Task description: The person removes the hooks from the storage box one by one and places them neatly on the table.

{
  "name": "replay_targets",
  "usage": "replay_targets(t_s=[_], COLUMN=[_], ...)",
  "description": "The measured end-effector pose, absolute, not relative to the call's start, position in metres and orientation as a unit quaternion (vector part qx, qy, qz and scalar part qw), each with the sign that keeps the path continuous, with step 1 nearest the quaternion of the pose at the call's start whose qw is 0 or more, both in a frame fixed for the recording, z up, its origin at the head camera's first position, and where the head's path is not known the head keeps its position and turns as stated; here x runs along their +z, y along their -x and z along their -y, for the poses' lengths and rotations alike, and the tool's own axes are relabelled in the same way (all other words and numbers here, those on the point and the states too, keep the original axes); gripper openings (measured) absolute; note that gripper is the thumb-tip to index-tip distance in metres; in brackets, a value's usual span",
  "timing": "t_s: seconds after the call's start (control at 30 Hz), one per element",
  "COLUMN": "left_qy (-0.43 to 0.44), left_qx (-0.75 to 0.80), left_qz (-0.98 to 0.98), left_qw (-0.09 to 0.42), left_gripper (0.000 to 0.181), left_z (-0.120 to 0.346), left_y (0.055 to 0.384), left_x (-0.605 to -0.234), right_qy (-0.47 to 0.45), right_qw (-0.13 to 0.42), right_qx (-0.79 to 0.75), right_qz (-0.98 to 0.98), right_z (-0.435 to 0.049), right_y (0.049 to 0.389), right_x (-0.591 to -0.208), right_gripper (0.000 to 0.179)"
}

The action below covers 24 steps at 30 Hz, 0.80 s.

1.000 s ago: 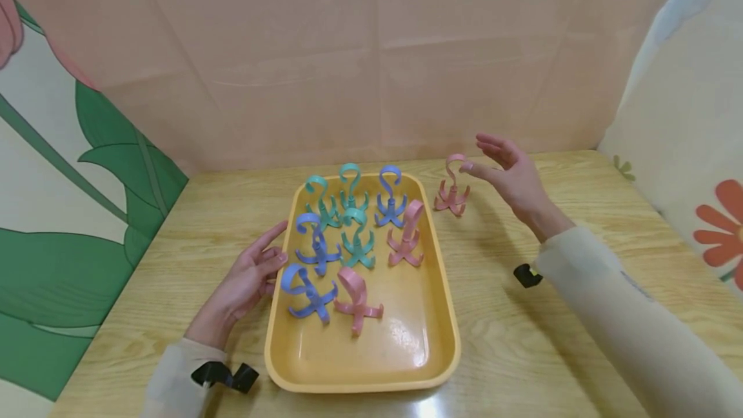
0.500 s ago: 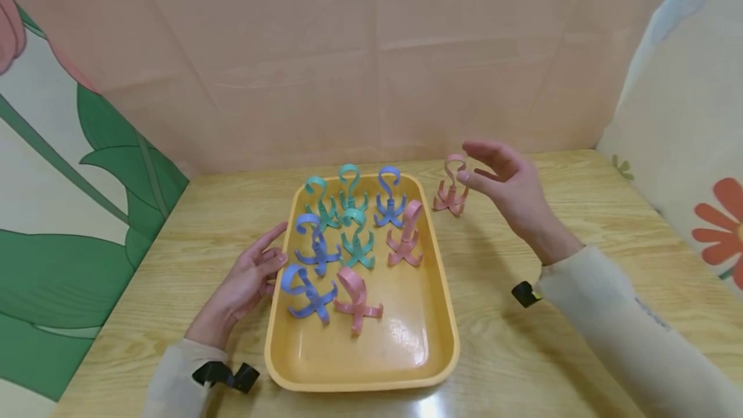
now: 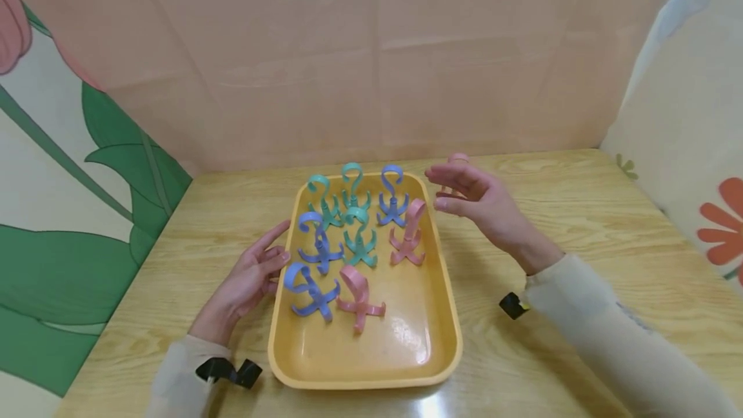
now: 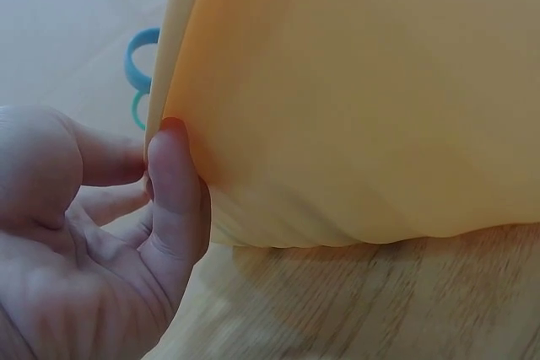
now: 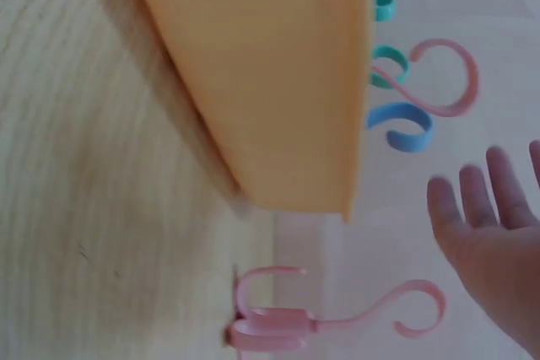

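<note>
Outside the yellow tray's (image 3: 366, 384) far right corner, a pink hook (image 5: 274, 320) stands upright (mostly hidden behind the right hand (image 3: 484, 205) in the head view). This nearer hand hangs relaxed, holding nothing, by the tray's right side; the left hand (image 3: 246, 281) pinches its left edge.

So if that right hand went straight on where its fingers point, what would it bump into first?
Probably the blue, curl-topped plastic hook near the far right corner of the yellow rectangular plastic tray. The right hand looks higher than the tray, but depth is unclear; it might pass over the hook.
</note>
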<state>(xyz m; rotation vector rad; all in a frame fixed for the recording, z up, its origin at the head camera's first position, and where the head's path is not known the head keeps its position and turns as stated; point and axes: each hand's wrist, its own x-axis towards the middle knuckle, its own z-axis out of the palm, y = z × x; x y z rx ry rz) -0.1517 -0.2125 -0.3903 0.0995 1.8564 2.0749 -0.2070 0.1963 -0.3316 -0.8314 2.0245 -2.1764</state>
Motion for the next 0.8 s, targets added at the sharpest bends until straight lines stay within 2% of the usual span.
replay_targets(t_s=[0.27,0.8], left_qy=[-0.041,-0.035], left_qx=[0.737,0.74], left_qz=[-0.651,-0.648], left_qw=[0.178,0.177], left_gripper=[0.064,0.063], left_z=[0.212,0.214], left_y=[0.152,0.154], left_x=[-0.391,-0.394], right_qy=[0.286,0.299], right_qw=[0.092,0.158], right_qx=[-0.693,-0.655], right_qz=[-0.655,-0.676], right_z=[-0.189,-0.183], right_y=[0.215,0.227], right_x=[-0.349,-0.356], right_gripper=[0.048,0.046])
